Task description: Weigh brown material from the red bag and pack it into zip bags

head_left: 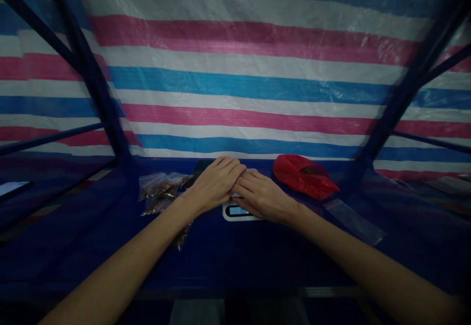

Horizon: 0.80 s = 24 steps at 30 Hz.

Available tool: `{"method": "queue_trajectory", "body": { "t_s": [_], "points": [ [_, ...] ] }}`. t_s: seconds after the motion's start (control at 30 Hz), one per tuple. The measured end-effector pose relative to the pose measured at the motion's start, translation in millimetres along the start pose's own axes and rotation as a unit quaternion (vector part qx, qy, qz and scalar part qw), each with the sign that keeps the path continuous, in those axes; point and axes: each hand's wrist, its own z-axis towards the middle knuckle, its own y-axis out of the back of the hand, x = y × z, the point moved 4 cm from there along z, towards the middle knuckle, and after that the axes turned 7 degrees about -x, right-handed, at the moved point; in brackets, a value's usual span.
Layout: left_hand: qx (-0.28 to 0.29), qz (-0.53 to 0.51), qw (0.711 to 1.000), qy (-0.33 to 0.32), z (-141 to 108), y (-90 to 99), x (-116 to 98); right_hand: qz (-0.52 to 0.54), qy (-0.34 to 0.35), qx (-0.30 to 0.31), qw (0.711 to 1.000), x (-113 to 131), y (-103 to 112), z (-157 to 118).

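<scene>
Clear zip bags of reddish-brown bits [159,192] lie at left. Left hand [215,185] and right hand [261,196] meet, fingers together and nearly flat, over a white digital scale [235,211]; any hold can't be told. Red plastic bag [303,176] and flat clear bag [353,222] lie right.

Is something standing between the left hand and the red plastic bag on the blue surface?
Yes, the right hand is in the way. It lies between the left hand and the red plastic bag, with its fingers against the left hand's fingers.
</scene>
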Motion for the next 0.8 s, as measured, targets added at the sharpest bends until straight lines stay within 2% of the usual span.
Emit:
{"method": "queue_trajectory", "body": {
  "t_s": [0.1,0.17,0.23,0.3,0.37,0.43,0.5,0.67,0.8],
  "points": [
    [0.005,0.019,1.0,0.0,-2.8,0.6,-0.9,0.012,-0.005,0.021,1.0,6.0,2.4,3.3],
    [0.003,0.021,1.0,0.016,-5.0,2.3,2.8,0.024,0.009,-0.021,0.999,6.3,11.3,0.1],
    [-0.009,0.011,0.999,0.044,-7.6,3.5,9.5,0.047,-0.006,-0.097,0.994,-1.5,24.2,-6.6],
    [-0.021,-0.001,0.997,0.079,-10.9,2.1,18.0,0.083,-0.095,-0.168,0.978,-20.3,34.9,-15.5],
    [-0.021,-0.009,0.993,0.112,-14.5,-2.7,26.6,0.12,-0.219,-0.201,0.947,-44.3,37.3,-25.8],
    [-0.023,-0.018,0.989,0.145,-17.5,-8.7,34.0,0.146,-0.307,-0.187,0.922,-63.9,29.7,-35.5],
    [-0.031,-0.033,0.985,0.169,-19.0,-14.4,38.4,0.169,-0.344,-0.15,0.911,-75.6,15.1,-43.5],
    [-0.068,-0.082,0.979,0.172,-17.0,-22.1,36.0,0.193,-0.389,-0.081,0.897,-81.4,-19.0,-54.1],
    [-0.076,-0.097,0.978,0.171,-15.5,-24.7,32.8,0.186,-0.403,-0.063,0.894,-78.4,-23.9,-50.5]
  ]
}}
